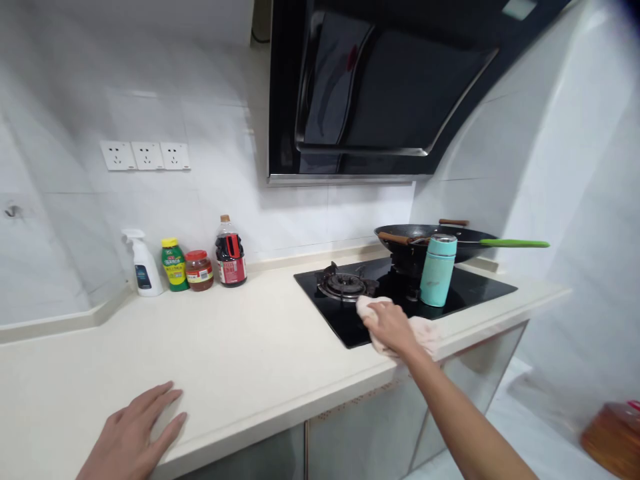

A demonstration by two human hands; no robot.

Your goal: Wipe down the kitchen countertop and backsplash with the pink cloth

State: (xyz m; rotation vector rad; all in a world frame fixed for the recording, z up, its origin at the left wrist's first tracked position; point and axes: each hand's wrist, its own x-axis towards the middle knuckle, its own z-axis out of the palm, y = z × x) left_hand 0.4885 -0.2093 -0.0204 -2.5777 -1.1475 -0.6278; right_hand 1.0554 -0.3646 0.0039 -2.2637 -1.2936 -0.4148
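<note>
Cloth (425,333), pale pink and bunched, lay at the front of the black hob (345,328), directly beneath my right grip (393,327). That grip was clasped on it: fingers curled over the upper folds, palm down, forearm running in from the lower right. Longest spread of the fabric went left to right, slightly aslant; its left end sat just in front of the left burner (346,285), while its right end trailed to the hob's front edge, by the worktop (240,340) rim. Whether the left end touched the burner's ring, I could not tell. Turquoise flask (438,277) stood upright on the hob, behind the trailing end and right of my knuckles, near but apart; wok (475,252) farther back, over the right side. My left grip (137,433) was well off to the left, above the worktop's front, fingers spread, grasping nothing; contact there unclear. Right hand plainly the nearer.
</note>
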